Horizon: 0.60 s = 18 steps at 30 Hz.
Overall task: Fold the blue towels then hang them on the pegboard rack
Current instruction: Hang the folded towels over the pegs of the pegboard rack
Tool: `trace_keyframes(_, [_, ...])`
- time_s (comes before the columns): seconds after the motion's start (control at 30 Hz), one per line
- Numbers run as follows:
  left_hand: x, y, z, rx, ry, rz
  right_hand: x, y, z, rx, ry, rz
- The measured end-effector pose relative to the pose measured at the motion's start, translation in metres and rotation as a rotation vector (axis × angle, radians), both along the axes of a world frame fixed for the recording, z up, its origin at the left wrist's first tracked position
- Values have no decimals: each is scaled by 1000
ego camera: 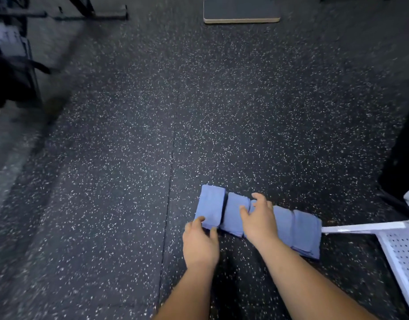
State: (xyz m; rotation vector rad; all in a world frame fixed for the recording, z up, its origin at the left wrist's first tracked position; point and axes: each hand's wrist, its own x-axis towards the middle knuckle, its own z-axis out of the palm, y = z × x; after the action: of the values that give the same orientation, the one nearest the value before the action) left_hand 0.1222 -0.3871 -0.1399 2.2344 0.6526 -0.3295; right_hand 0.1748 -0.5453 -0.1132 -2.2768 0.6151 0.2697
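Note:
Several folded blue towels [298, 229] lie side by side in a row on the dark speckled floor. My left hand [200, 243] pinches the near edge of the leftmost towel [211, 204], thumb on top and a finger at its corner. My right hand [260, 219] rests on the row near its middle, fingers spread and slightly bent over the second and third towels. The white pegboard rack [399, 245] lies at the lower right, its bar touching the end of the row.
The speckled rubber floor [152, 135] stretches wide ahead and to the left. A flat dark board with a wooden edge [241, 10] sits at the far top. Black metal equipment frames [14, 72] stand at the upper left. Something dark rises at the right edge [404, 144].

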Motion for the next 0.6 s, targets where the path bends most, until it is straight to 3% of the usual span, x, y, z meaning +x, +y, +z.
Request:
trace_keyframes(0.23, [24, -2, -25, 40, -30, 77, 46, 27, -48, -9, 81, 179])
trace_keyframes(0.4, [30, 3, -47, 67, 0, 39, 67, 30, -71, -170, 67, 453])
trace_keyframes(0.6, [31, 6, -63, 86, 17, 10, 83, 28, -88, -211, 116, 547])
